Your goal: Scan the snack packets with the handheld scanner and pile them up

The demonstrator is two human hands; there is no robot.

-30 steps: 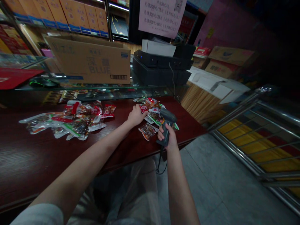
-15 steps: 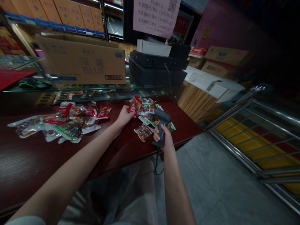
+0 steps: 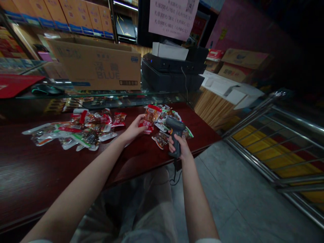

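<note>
My left hand (image 3: pixel 135 129) is closed on the edge of a red snack packet (image 3: pixel 151 118), whose printed face is turned up toward me. In my right hand (image 3: pixel 180 145) is a dark grey barcode scanner (image 3: pixel 175 130), gripped by its handle, its head pointing left toward the packet. A cable hangs from the bottom of the handle. Behind and beneath the scanner lies a small pile of snack packets (image 3: pixel 162 137), partly covered by it. Farther left on the dark red table (image 3: pixel 134 165) is a larger heap of red, green and clear packets (image 3: pixel 87 130).
A cardboard box (image 3: pixel 101 72) and a black cash drawer (image 3: pixel 172 77) stand on the glass counter behind the table. A computer mouse (image 3: pixel 47 89) lies left of the box. To the right are a metal rack (image 3: pixel 273 135) and stacked cartons (image 3: pixel 243 64).
The red packet in my left hand has turned flatter, showing more of its front. The scanner is more upright, its head facing the packet. The whole view has shifted slightly.
</note>
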